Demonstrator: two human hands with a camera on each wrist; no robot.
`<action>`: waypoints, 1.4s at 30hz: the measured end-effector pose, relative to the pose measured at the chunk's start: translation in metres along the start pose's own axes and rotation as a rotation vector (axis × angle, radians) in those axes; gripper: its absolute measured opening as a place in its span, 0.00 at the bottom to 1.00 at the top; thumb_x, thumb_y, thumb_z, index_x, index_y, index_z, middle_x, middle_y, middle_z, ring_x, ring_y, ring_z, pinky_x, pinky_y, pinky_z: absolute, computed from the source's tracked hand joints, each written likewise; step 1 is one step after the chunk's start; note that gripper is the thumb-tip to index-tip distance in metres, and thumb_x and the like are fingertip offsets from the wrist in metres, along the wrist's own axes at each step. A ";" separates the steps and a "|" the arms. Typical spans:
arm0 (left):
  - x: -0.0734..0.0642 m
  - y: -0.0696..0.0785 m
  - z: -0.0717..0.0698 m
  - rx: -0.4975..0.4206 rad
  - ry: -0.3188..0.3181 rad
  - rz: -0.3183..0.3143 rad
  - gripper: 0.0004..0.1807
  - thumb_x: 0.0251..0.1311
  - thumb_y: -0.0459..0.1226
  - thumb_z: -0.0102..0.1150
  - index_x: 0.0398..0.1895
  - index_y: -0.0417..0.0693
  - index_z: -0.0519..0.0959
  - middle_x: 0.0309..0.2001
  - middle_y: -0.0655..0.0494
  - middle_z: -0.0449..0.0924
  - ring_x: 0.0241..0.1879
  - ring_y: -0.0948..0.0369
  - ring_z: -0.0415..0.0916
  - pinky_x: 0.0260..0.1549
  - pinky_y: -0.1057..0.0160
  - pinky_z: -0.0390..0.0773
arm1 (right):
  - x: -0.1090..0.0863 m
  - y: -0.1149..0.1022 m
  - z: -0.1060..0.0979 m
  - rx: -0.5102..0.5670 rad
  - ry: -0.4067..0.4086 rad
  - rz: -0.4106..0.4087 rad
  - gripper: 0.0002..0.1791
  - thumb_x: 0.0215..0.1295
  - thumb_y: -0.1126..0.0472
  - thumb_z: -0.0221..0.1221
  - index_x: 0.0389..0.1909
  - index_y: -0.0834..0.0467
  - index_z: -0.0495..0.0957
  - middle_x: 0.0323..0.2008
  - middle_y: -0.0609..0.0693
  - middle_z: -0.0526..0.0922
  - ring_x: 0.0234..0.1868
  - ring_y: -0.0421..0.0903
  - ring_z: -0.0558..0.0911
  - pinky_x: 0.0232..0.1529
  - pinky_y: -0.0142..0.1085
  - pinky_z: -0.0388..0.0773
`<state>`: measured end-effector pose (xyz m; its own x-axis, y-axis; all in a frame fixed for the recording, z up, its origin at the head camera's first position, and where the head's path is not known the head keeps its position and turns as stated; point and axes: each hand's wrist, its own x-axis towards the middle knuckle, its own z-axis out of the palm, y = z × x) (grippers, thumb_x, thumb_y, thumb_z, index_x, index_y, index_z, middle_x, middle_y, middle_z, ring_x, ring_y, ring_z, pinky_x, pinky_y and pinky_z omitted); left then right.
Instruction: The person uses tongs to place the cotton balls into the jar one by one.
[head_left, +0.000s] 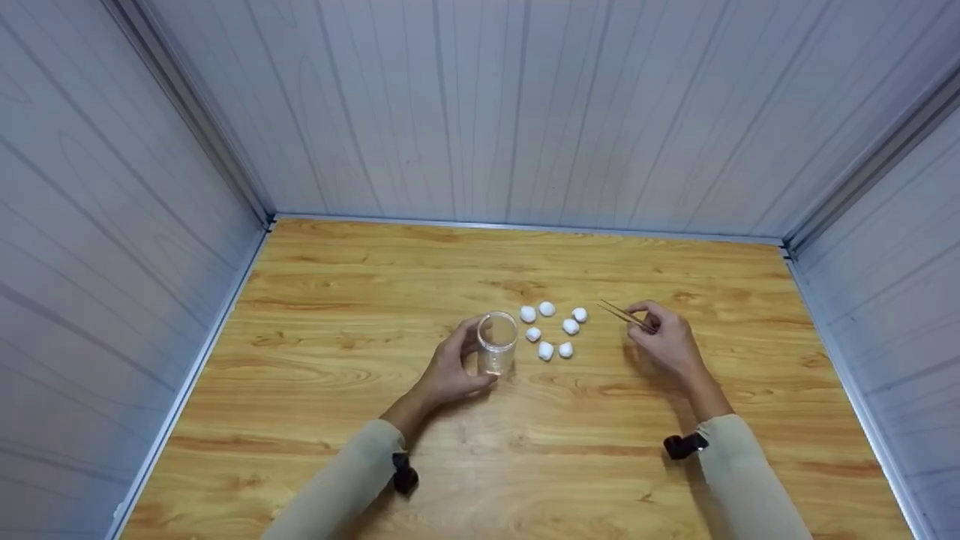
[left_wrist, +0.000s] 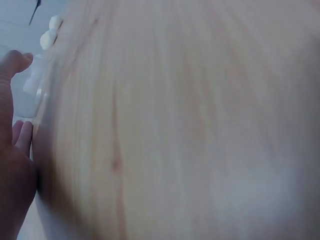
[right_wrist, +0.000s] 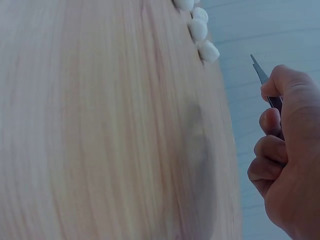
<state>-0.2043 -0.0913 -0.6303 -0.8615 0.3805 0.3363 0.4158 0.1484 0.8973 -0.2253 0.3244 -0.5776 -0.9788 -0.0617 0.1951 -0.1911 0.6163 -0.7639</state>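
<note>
A clear, open-topped glass jar (head_left: 497, 352) stands upright on the wooden table, and my left hand (head_left: 450, 365) holds it from the left, fingers behind and thumb in front. In the left wrist view that hand (left_wrist: 15, 145) shows at the left edge with part of the jar (left_wrist: 27, 90). My right hand (head_left: 666, 337) pinches metal tweezers (head_left: 626, 315) above the table, tips pointing left and slightly apart. The tweezers (right_wrist: 261, 75) also show in the right wrist view. Several white cotton balls (head_left: 570, 326) lie loosely grouped between the jar and the tweezers; nothing shows inside the jar.
The wood-grain table (head_left: 360, 292) is bounded by a pale panel wall (head_left: 480, 112) at the back and panels on both sides. A metal strip (head_left: 525, 226) runs along its back edge. Dark wrist cameras (head_left: 405, 474) are worn at both sleeve cuffs.
</note>
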 end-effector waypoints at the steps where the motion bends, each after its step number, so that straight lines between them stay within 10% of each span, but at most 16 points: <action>1: 0.000 0.002 0.000 -0.006 -0.003 -0.013 0.52 0.51 0.28 0.83 0.82 0.37 0.67 0.76 0.29 0.77 0.74 0.33 0.80 0.77 0.42 0.84 | 0.000 -0.001 0.000 0.000 0.004 -0.010 0.12 0.71 0.71 0.66 0.52 0.60 0.90 0.24 0.45 0.72 0.26 0.33 0.67 0.34 0.29 0.65; 17: 0.001 0.007 0.001 0.032 0.027 -0.013 0.49 0.54 0.26 0.83 0.80 0.38 0.69 0.70 0.33 0.82 0.69 0.33 0.84 0.70 0.39 0.89 | 0.001 -0.005 0.000 0.057 0.055 -0.174 0.15 0.63 0.79 0.67 0.47 0.62 0.91 0.24 0.48 0.78 0.25 0.32 0.70 0.29 0.21 0.67; 42: -0.001 0.003 0.004 0.045 0.045 0.014 0.48 0.56 0.28 0.82 0.80 0.40 0.69 0.67 0.35 0.85 0.68 0.36 0.86 0.69 0.41 0.90 | 0.000 -0.013 0.003 0.124 0.143 -0.188 0.16 0.53 0.85 0.67 0.42 0.73 0.87 0.19 0.50 0.72 0.24 0.27 0.65 0.27 0.15 0.58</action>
<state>-0.2016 -0.0878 -0.6289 -0.8674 0.3416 0.3619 0.4396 0.1849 0.8790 -0.2233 0.3143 -0.5697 -0.9068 -0.0486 0.4188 -0.3845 0.5027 -0.7742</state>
